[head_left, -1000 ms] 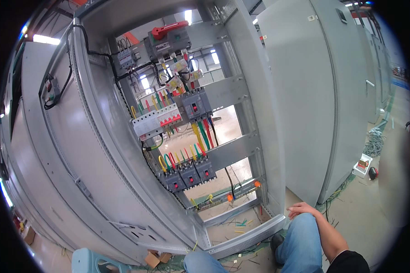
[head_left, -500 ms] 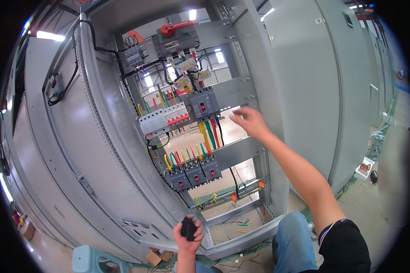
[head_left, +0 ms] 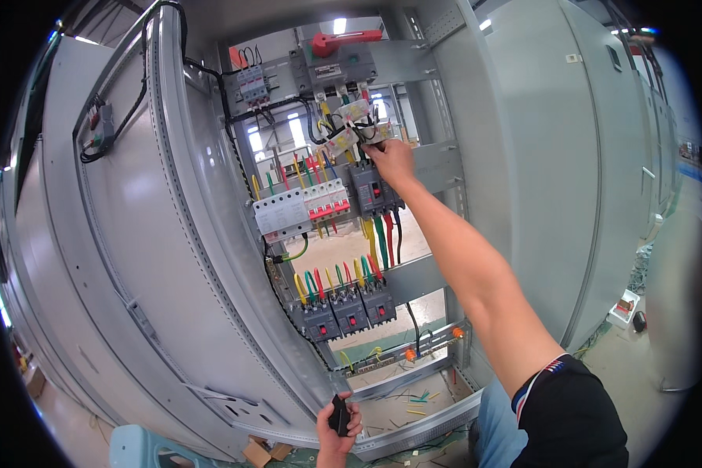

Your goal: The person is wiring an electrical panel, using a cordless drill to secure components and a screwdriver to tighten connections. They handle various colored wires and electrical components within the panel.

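My right hand (head_left: 395, 162) reaches up to the top edge of the dark grey circuit breaker (head_left: 371, 195), by the wires and clear tagged covers (head_left: 341, 141) above it. Its thumb and fingers are drawn together, and what they grip, if anything, is hidden. Low in front of the cabinet, my left hand (head_left: 331, 441) is wrapped round a small black block-like piece (head_left: 339, 417). Beside the breaker sits a row of white miniature breakers (head_left: 327, 200) with red levers. A larger switch (head_left: 334, 69) with a red handle (head_left: 347, 41) is mounted above.
Three smaller breakers (head_left: 350, 311) with coloured wires sit on a lower crossbar. A busbar with orange insulators (head_left: 410, 355) runs below. The steel frame (head_left: 187, 195) borders the left. A blue stool (head_left: 136, 448) and open carton (head_left: 265, 450) stand at the lower left.
My right hand has moved up and left, from beside the breaker to its top edge. My left hand still holds the black piece, and the view has shifted slightly.
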`<state>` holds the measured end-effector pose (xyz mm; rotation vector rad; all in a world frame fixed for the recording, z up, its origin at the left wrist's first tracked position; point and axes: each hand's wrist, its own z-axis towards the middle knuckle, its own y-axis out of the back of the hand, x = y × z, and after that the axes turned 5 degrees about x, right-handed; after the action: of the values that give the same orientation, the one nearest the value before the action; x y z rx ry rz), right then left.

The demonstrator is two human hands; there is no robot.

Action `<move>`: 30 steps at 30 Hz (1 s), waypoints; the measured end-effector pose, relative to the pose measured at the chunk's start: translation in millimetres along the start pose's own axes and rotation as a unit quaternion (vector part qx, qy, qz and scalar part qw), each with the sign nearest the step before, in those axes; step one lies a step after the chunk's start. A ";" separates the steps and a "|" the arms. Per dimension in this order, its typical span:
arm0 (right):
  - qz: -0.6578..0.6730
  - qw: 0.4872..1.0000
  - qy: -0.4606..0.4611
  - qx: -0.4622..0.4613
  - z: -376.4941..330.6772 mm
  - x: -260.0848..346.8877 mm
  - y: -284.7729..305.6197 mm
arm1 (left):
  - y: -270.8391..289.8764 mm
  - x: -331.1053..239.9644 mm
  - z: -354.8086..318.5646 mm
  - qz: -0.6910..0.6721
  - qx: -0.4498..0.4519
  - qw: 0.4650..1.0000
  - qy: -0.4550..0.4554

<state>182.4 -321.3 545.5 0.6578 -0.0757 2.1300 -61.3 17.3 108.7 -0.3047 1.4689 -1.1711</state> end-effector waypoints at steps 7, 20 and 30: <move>0.056 0.997 0.035 -0.051 4.7 -1.9 -6.4 | 0.0 0.9 3.2 -0.021 0.017 1.000 0.006; 0.024 0.994 0.091 -0.055 -0.1 11.0 11.3 | 8.5 13.4 17.7 0.012 -0.010 1.000 0.027; -0.166 0.966 0.175 -0.094 -24.9 46.4 -18.6 | -1.5 20.9 19.5 0.012 -0.006 0.999 0.030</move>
<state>164.1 -268.6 543.1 0.1611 0.0245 1.8536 -51.2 -8.3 100.8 -0.2596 1.5286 -1.1616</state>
